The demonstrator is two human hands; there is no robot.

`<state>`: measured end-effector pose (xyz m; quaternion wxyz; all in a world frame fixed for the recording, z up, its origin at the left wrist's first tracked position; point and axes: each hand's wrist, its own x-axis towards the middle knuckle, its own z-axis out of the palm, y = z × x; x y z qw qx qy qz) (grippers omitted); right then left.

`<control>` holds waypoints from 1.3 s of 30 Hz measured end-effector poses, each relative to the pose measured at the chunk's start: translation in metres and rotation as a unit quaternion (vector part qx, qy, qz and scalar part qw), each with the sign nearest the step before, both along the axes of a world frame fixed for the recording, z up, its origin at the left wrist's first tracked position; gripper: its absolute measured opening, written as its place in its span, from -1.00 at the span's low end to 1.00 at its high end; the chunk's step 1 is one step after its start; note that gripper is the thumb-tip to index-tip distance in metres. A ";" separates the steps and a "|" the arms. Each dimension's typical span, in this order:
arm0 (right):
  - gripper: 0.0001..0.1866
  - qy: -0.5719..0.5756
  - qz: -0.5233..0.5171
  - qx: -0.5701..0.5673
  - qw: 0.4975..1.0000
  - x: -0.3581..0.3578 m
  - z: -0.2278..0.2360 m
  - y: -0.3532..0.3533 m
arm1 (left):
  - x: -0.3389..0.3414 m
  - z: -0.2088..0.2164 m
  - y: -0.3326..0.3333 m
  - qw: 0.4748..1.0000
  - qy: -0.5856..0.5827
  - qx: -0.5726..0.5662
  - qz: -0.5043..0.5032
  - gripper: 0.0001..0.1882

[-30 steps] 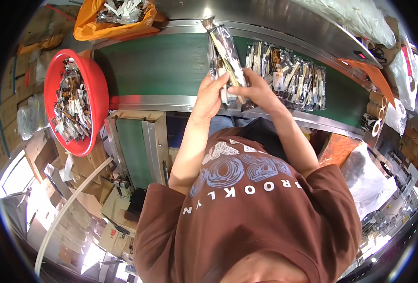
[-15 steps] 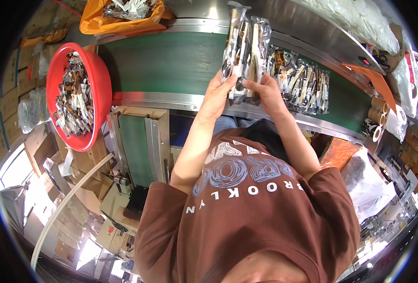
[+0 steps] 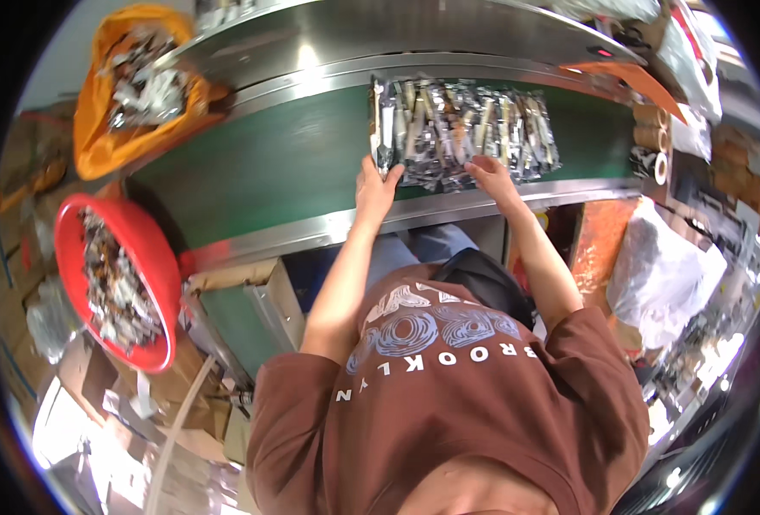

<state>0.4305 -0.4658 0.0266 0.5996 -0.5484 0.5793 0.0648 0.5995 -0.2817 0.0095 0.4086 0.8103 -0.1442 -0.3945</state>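
A row of slim clear plastic packets (image 3: 457, 133) lies side by side on the green belt (image 3: 260, 163), holding long brown, white and black items I cannot make out. At the row's left end my left hand (image 3: 375, 190) grips the near end of one packet (image 3: 386, 120) between thumb and fingers. My right hand (image 3: 494, 182) rests at the near edge of the row. Its fingers are loosely bent and apart, touching or just above the packets, and nothing shows in them.
At the left stands a red tub (image 3: 170, 283) full of similar packets. Behind it an orange bag (image 3: 97, 129) holds more. A metal rail (image 3: 311, 230) runs along the belt's near side. Paper-brown rolls (image 3: 652, 137) and an orange sheet (image 3: 629, 77) are at the right.
The packets held up between both hands have come down to the left end of the row. My right hand has let go. The view has turned, shifting the tub and bag.
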 end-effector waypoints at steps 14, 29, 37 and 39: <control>0.10 0.226 0.067 -0.404 0.884 -0.112 -0.155 -0.200 | -0.072 -0.065 -0.190 0.926 -0.144 0.349 -0.023 0.35; -0.44 -0.221 -0.124 0.312 0.916 -0.060 -0.105 -0.217 | -0.063 -0.049 -0.228 0.949 0.306 -0.053 0.060 0.17; -0.33 -0.126 -0.034 0.180 0.975 0.012 -0.097 -0.217 | -0.063 -0.075 -0.262 0.955 0.243 -0.163 0.043 -0.24; -0.33 -0.142 -0.028 0.233 0.962 -0.018 -0.121 -0.211 | -0.089 -0.062 -0.246 0.935 0.283 -0.191 0.096 -0.31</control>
